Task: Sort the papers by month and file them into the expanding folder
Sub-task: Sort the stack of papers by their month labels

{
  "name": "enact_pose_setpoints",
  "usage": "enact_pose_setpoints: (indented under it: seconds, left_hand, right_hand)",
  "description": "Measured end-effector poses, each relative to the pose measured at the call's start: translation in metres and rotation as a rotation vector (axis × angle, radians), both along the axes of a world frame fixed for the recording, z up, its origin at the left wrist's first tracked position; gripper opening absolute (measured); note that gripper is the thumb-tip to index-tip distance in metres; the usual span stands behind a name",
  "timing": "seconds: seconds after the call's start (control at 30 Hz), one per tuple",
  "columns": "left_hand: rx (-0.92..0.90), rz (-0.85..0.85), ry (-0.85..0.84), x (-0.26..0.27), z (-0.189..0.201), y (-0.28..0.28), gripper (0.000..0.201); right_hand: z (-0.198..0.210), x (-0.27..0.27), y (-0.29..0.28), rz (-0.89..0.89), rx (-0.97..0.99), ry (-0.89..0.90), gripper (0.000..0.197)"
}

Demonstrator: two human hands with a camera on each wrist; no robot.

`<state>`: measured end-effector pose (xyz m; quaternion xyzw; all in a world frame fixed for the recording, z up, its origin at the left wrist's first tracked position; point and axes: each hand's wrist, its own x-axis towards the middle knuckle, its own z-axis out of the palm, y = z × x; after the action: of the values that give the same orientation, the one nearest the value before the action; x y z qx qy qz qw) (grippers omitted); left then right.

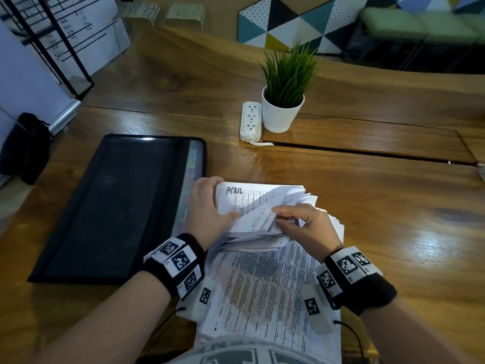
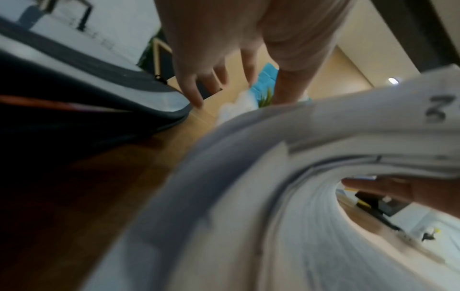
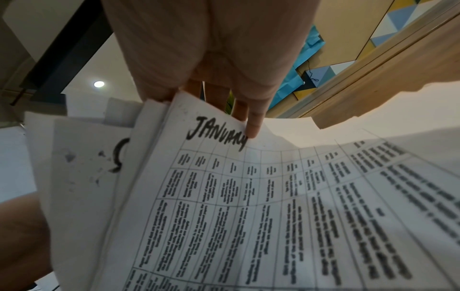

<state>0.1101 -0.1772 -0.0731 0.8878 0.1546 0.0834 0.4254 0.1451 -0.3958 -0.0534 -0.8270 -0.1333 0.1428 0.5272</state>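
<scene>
While left hand [image 1: 207, 206] grips papers [image 1: 262, 203], right hand [image 1: 307, 224] pinches sheets.

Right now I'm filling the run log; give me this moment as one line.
stage: sorting | left hand: grips paper stack, APRIL sheet facing up | right hand: thumbing sheets, JANUARY sheet | expanding folder: flat, left of the stack

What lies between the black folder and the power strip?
Only bare wooden table separates the expanding folder from the power strip, as the head view shows.

papers [image 2: 286, 196] blurred, printed text illegible
</scene>
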Motion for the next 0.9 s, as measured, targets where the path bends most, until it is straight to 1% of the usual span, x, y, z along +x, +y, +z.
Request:
enact_pose_setpoints:
  seconds: [0.03, 0.07, 0.1, 0.13, 0.17, 0.2, 0.23, 0.27, 0.3, 0.33, 0.37, 0.4, 0.43, 0.47, 0.57, 0.6, 0.63, 0.67, 0.7, 0.73, 0.77, 0.83, 0.9]
  left_hand:
    - [0.076, -0.004, -0.046, -0.001, 0.001, 0.000, 0.068]
    - [0.094, -0.026, -0.078, -0.003, -0.002, 0.001, 0.065]
    - [0.043, -0.069, -0.081, -0.005, -0.005, 0.002, 0.058]
    - [-0.075, -0.104, -0.045, -0.007, -0.007, 0.002, 0.045]
    - [-0.240, -0.126, 0.011, -0.010, -0.008, 0.001, 0.034]
    - [-0.419, -0.141, 0.070, -0.013, -0.008, 0.001, 0.033]
    - [-0.605, -0.146, 0.120, -0.015, -0.010, 0.002, 0.045]
    - [-0.734, -0.149, 0.170, -0.016, -0.011, 0.003, 0.057]
    - [-0.790, -0.161, 0.196, -0.018, -0.012, 0.004, 0.060]
    - [-0.776, -0.157, 0.197, -0.019, -0.014, 0.006, 0.052]
    - [-0.695, -0.139, 0.191, -0.018, -0.016, 0.006, 0.040]
    - [-0.575, -0.105, 0.181, -0.016, -0.020, 0.008, 0.031]
    - [-0.460, -0.059, 0.181, -0.014, -0.025, 0.010, 0.031]
    - [-0.382, -0.030, 0.180, -0.014, -0.027, 0.009, 0.032]
    - [-0.332, 0.053, 0.150, -0.010, -0.026, 0.004, 0.025]
    - [-0.333, 0.087, 0.140, -0.010, -0.024, 0.002, 0.036]
    - [-0.334, 0.107, 0.118, -0.010, -0.021, 0.000, 0.059]
    - [-0.342, 0.090, 0.091, -0.010, -0.019, -0.001, 0.081]
    - [-0.347, 0.049, 0.066, -0.011, -0.017, -0.001, 0.095]
    - [-0.338, -0.014, 0.040, -0.012, -0.014, -0.002, 0.100]
    - [-0.301, -0.088, 0.017, -0.014, -0.015, -0.001, 0.096]
    - [-0.222, -0.213, -0.023, -0.019, -0.011, 0.000, 0.078]
    - [-0.218, -0.271, -0.065, -0.022, -0.012, 0.001, 0.065]
  right_hand:
    - [0.000, 0.000, 0.000, 0.002, -0.003, 0.003, 0.026]
    - [0.001, 0.000, 0.000, 0.004, -0.009, 0.007, 0.025]
    - [0.000, 0.001, -0.001, 0.005, -0.016, 0.011, 0.024]
    - [0.000, 0.001, 0.000, 0.005, -0.021, 0.012, 0.024]
    - [0.000, 0.001, 0.000, 0.002, -0.024, 0.013, 0.024]
    - [0.000, 0.002, 0.001, -0.002, -0.024, 0.010, 0.024]
    - [0.000, 0.002, 0.001, -0.006, -0.027, 0.005, 0.024]
    - [0.000, 0.002, 0.001, -0.005, -0.032, 0.000, 0.024]
    - [0.000, 0.003, 0.002, -0.004, -0.037, 0.000, 0.024]
    - [0.000, 0.003, 0.002, -0.002, -0.038, 0.001, 0.024]
    - [0.000, 0.003, 0.002, -0.001, -0.038, 0.002, 0.024]
    - [-0.001, 0.004, 0.001, 0.000, -0.038, 0.002, 0.024]
    - [-0.002, 0.004, 0.001, -0.002, -0.043, -0.002, 0.024]
    - [-0.003, 0.005, 0.000, -0.006, -0.049, -0.009, 0.023]
    - [-0.007, 0.006, -0.001, -0.016, -0.054, -0.017, 0.021]
    - [-0.007, 0.007, -0.002, -0.018, -0.046, -0.016, 0.021]
    - [-0.007, 0.007, -0.002, -0.018, -0.037, -0.016, 0.022]
    - [-0.006, 0.006, -0.002, -0.014, -0.029, -0.015, 0.024]
    - [-0.005, 0.006, -0.002, -0.009, -0.026, -0.016, 0.027]
    - [-0.005, 0.006, -0.003, -0.004, -0.028, -0.011, 0.032]
    - [-0.004, 0.007, -0.003, -0.001, -0.033, -0.001, 0.038]
    - [-0.004, 0.007, -0.004, 0.002, -0.048, 0.016, 0.047]
    - [-0.003, 0.008, -0.004, 0.002, -0.066, 0.004, 0.051]
